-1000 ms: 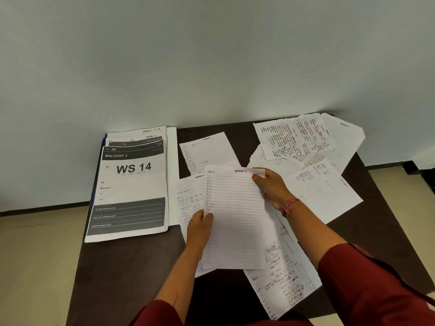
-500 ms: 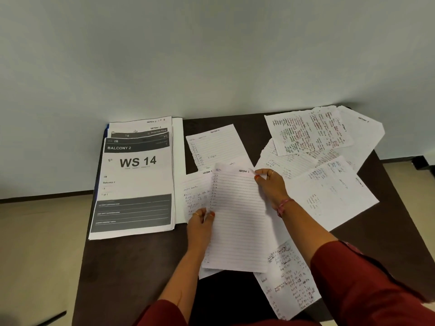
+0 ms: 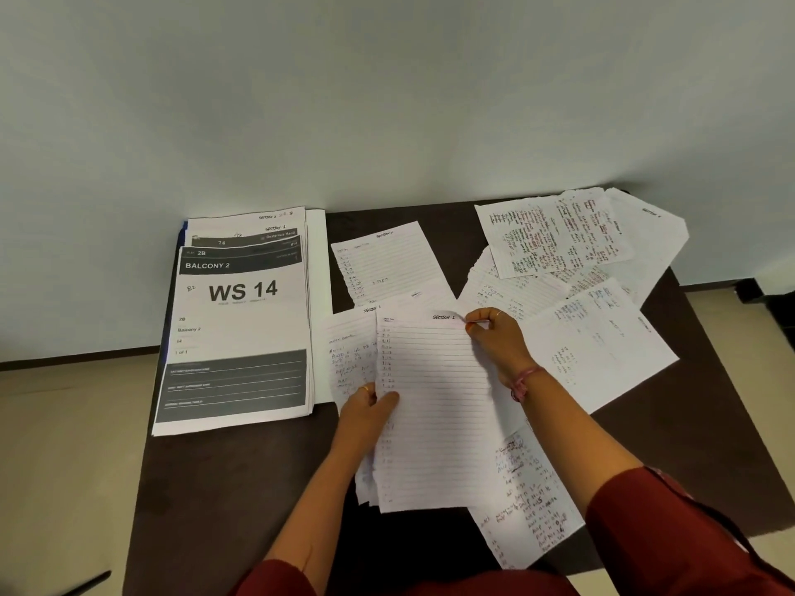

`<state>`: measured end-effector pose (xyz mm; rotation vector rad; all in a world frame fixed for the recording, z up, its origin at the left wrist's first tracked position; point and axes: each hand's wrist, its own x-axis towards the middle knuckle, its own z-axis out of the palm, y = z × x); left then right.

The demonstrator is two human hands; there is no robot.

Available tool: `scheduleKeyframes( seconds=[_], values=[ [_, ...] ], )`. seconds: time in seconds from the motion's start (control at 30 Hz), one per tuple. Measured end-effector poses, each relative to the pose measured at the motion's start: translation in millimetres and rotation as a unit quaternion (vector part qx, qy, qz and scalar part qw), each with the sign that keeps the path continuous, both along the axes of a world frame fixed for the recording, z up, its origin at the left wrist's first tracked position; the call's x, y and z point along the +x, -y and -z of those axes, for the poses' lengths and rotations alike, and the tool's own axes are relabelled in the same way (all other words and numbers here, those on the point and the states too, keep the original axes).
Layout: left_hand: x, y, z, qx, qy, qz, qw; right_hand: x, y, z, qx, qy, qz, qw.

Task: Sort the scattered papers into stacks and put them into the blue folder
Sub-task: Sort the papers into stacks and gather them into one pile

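- The left hand (image 3: 369, 408) reaches forward from a dark red sleeve and pinches the left edge of a lined sheet (image 3: 434, 406), thumb on top and fingers tucked beneath; a ring shows on one finger.
- The right hand (image 3: 494, 337) crosses in from the right and pinches the same sheet at its top right corner, beside the heading "Section 1"; a pink thread band sits at the wrist.
- The two hands are well apart, at opposite edges of the sheet.
- The lined sheet lies on top of a few more sheets at the middle of the dark table (image 3: 241, 488), its bottom edge toward the person.
- A printed stack (image 3: 241, 333) headed "WS 14" and "Balcony 2" lies at the table's left.
- Only a thin blue edge (image 3: 184, 228) peeks from under the stack's far left corner; it may be the blue folder, though too little shows to be sure.
- Handwritten pages (image 3: 559, 238) lie scattered and overlapping across the table's right side, with one more (image 3: 525, 505) under the right forearm.
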<state>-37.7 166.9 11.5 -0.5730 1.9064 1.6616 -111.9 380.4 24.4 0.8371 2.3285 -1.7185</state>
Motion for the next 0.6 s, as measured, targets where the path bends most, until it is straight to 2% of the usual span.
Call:
scheduleKeyframes(
  seconds=[0.1, 0.3, 0.47, 0.6],
  values=[
    [14, 2, 1, 0.010, -0.017, 0.004, 1.000, 15, 0, -3, -0.021, -0.004, 0.009, 1.000],
    [44, 10, 11, -0.030, -0.049, -0.040, 0.998, 50, -14, -5, -0.039, 0.000, 0.008, 0.999],
    [59, 20, 15, -0.073, -0.066, -0.057, 0.994, 104, -48, -8, 0.118, -0.005, -0.005, 0.993],
    [61, 19, 17, -0.084, -0.071, -0.060, 0.992, 160, -65, 2, 0.209, 0.052, -0.034, 0.976]
  ],
)
